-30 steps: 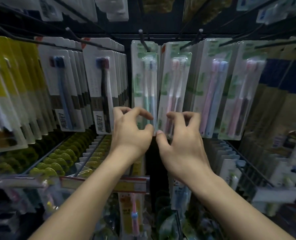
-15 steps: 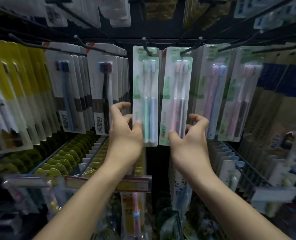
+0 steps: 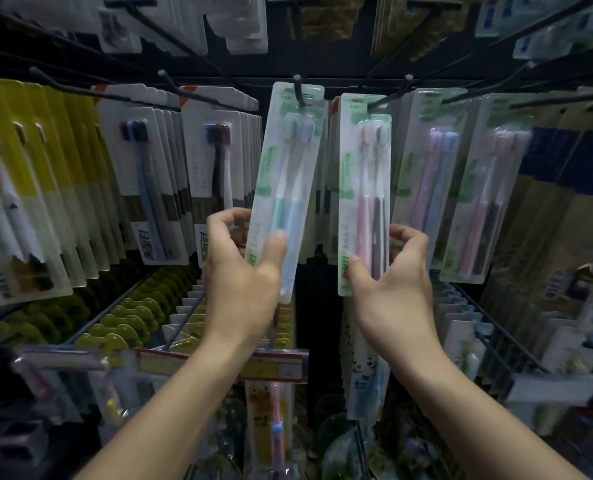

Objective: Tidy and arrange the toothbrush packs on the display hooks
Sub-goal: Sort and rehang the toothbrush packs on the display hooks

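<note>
Two twin toothbrush packs hang on black hooks in the middle of the display. The left pack (image 3: 289,174), with a green and a blue brush, hangs tilted on its hook (image 3: 299,88), its lower end swung left. My left hand (image 3: 244,268) pinches its lower end, thumb on the front. The right pack (image 3: 364,188), with a pink and a dark brush, hangs on the neighbouring hook (image 3: 388,95). My right hand (image 3: 390,282) grips its lower part, thumb in front and fingers curled round the right edge. More packs of the same kind hang behind both.
White packs (image 3: 218,174) and yellow packs (image 3: 21,188) fill hooks to the left. Pink-and-blue twin packs (image 3: 430,181) and blue-and-tan boxes (image 3: 565,188) hang to the right. Lower hooks hold yellow cards (image 3: 125,323), and a price strip (image 3: 270,367) juts out below my hands.
Both hands rose from below the packs and took hold of their lower ends. The front packs came forward, and the left one swung to a tilt.
</note>
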The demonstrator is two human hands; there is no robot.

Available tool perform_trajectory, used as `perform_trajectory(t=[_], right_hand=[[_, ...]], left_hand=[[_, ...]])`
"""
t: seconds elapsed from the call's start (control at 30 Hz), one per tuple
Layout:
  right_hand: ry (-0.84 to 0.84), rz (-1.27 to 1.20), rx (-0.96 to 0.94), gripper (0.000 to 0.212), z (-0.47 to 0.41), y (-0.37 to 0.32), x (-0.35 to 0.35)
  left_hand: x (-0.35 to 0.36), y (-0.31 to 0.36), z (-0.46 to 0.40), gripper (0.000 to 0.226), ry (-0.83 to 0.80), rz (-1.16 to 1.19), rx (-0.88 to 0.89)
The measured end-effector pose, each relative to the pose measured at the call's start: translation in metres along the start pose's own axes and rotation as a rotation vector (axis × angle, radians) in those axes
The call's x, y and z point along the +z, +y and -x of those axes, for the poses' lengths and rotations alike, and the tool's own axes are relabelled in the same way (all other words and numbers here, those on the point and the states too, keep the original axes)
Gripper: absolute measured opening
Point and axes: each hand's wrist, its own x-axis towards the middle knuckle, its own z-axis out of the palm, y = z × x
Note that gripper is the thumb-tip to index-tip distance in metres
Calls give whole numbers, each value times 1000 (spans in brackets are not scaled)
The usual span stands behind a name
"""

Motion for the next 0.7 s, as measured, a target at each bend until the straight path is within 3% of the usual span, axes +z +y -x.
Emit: perform_trajectory(t=[0.1,0.3,0.7], right_hand=[[39,136,-40,57,-1,1,-3],[70,336,-118,66,1,-1,-10],[94,372,-217,65,10,5,-13]], left_hand=[[-2,1,4,49,-25,-94,21],[-1,5,7,47,-19,-159,39],[-7,7,13,48,33,-248,116]])
